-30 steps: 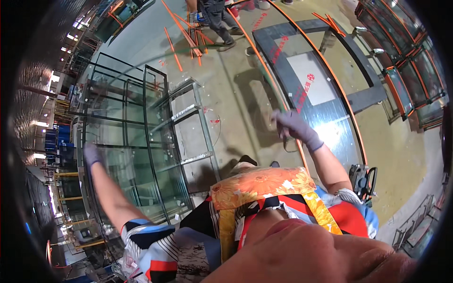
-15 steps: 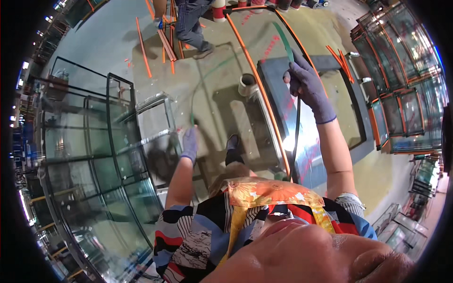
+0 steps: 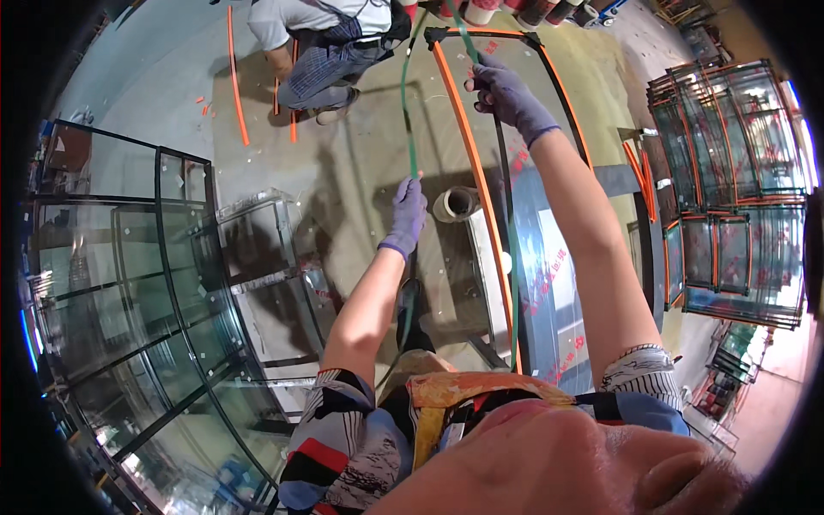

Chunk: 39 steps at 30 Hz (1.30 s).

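Note:
My left hand (image 3: 404, 219), in a purple glove, is closed around a narrow green strap (image 3: 412, 154) at mid-view. The strap runs up from this hand past the far edge of the picture, and a stretch of it hangs below. My right hand (image 3: 508, 96), gloved alike, is raised farther away and closed on another stretch of green strap. Beneath my right arm lies a dark-framed glass panel (image 3: 549, 275) with a bluish sheet. An orange edge strip (image 3: 468, 137) runs along the left side of a frame beside it.
Glass panes in black frames (image 3: 163, 283) stand at left. Stacked glass units with orange edges (image 3: 721, 146) stand at right. A person (image 3: 322, 64) squats at the far left near loose orange strips (image 3: 236, 77). An open cylinder (image 3: 457, 203) is beside my left hand; drums (image 3: 541, 9) line the back.
My left hand has moved up and to the right with the strap. My right hand has shifted up and left. The view has shifted, and more of the squatting person shows.

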{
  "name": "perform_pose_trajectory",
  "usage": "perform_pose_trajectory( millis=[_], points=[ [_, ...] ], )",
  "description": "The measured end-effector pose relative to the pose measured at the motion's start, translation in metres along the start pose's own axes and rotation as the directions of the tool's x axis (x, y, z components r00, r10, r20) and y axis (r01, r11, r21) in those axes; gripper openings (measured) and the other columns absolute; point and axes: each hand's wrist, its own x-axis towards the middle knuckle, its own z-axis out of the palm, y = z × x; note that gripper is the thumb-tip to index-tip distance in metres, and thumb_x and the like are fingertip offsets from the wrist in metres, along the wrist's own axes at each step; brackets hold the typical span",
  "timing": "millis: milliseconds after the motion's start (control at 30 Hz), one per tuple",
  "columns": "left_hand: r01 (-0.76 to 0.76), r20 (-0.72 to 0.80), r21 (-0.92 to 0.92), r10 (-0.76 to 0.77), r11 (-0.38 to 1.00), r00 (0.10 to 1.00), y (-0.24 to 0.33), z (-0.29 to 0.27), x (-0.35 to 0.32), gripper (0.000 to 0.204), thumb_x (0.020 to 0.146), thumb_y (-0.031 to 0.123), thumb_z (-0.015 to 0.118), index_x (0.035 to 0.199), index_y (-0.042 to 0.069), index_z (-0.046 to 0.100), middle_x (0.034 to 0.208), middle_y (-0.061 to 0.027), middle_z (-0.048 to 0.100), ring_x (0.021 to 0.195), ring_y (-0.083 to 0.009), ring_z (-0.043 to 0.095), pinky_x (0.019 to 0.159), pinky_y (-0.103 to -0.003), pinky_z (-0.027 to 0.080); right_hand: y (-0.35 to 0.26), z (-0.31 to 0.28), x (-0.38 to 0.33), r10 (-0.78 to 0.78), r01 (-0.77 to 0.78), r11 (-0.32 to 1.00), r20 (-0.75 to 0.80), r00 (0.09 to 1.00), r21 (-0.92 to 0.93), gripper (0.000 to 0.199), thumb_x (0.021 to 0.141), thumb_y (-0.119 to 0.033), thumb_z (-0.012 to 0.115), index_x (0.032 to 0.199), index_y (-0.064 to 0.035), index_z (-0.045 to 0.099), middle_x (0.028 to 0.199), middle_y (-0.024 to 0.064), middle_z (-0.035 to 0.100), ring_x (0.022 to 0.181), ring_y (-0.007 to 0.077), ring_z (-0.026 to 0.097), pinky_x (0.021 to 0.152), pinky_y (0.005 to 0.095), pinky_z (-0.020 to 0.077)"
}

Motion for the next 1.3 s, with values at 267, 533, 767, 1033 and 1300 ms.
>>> perform_pose_trajectory(
  millis=[267,533,767,1033,1300],
  points=[
    [0.230,-0.037,0.026,-0.229,0.973,0.973,-0.040,0.013,-0.009,0.019,0.089,0.036,0.046,0.096,0.020,0.054,0.050,0.0059,0.033,0.035,-0.0063,0.028,0.032,-0.024,0.023,0.049,-0.006,0.030,0.201,-0.212,0.975,-0.145,0.969,-0.062,0.037,0.088,-0.017,0.039,0.125,-0.0204,0.041,0.076,0.0007,0.054,0.044,0.0029,0.035,0.048,0.0242,0.0426],
    [0.376,0.070,0.074,-0.381,0.923,0.922,-0.120,0.006,-0.106,0.028,0.091,0.037,0.041,0.110,0.020,0.050,0.055,0.0049,0.036,0.038,-0.0049,0.030,0.035,-0.022,0.026,0.071,-0.034,-0.035,0.233,-0.229,0.973,-0.137,0.963,0.042,0.036,0.088,-0.019,0.042,0.124,-0.0178,0.043,0.072,0.0019,0.055,0.041,0.0036,0.034,0.044,0.0225,0.0400],
    [0.264,0.033,0.149,-0.272,0.953,0.962,-0.131,0.008,-0.177,0.025,0.091,0.030,0.042,0.111,0.018,0.050,0.056,0.0024,0.037,0.039,-0.0080,0.034,0.035,-0.024,0.030,0.193,-0.026,-0.254,0.246,-0.289,0.939,0.224,0.943,0.185,0.030,0.091,-0.032,0.039,0.093,-0.0043,0.052,0.057,0.0045,0.054,0.045,0.0133,0.054,0.043,0.0247,0.0448],
    [0.278,-0.053,0.216,-0.273,0.936,0.960,-0.212,-0.044,-0.334,0.019,0.088,0.031,0.048,0.099,0.015,0.050,0.056,0.0022,0.038,0.039,-0.0073,0.035,0.032,-0.022,0.030,0.345,0.008,-0.594,0.385,-0.464,0.736,0.260,0.886,0.493,0.036,0.089,-0.036,0.050,0.070,-0.0067,0.057,0.049,-0.0021,0.051,0.041,0.0058,0.047,0.040,0.0188,0.0370],
    [0.317,-0.105,0.154,-0.304,0.936,0.947,-0.266,-0.077,-0.477,0.012,0.086,0.024,0.050,0.094,0.014,0.048,0.065,0.0009,0.046,0.052,-0.0113,0.045,0.044,-0.026,0.040,0.437,-0.025,-0.783,0.380,-0.377,0.877,0.049,0.924,0.297,0.036,0.089,-0.037,0.047,0.076,-0.0057,0.056,0.057,0.0005,0.054,0.046,0.0065,0.051,0.045,0.0202,0.0431]
  ],
)
